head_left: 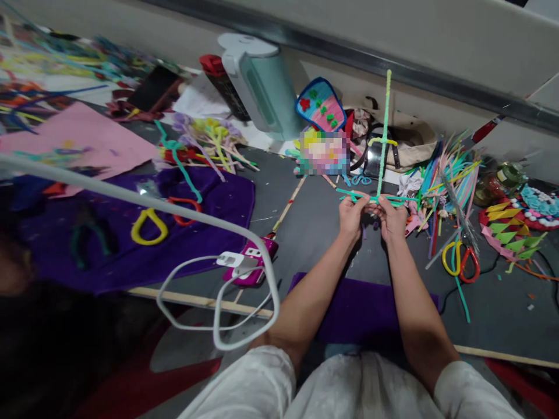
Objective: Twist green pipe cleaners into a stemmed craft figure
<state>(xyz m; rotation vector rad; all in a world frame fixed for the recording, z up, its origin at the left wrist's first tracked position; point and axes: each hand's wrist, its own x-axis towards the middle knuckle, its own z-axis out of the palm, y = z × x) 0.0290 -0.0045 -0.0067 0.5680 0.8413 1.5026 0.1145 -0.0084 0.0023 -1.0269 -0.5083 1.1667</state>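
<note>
Left hand [351,216] and right hand [393,220] pinch green strips [404,200] at the near end of a green stem [386,116], over the table [312,233]. Yellow crosspiece [392,142] attached; strip ends apparently unfinished. Scissors [458,257] lie right.

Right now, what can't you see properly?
Where the stem meets the teal strips: head view, behind the fingers.
The colourful thing by the bag: head view, under pixel blocks.
The person: head view, cut off by the left edge.
The pliers: head view, blurred and dark.
</note>
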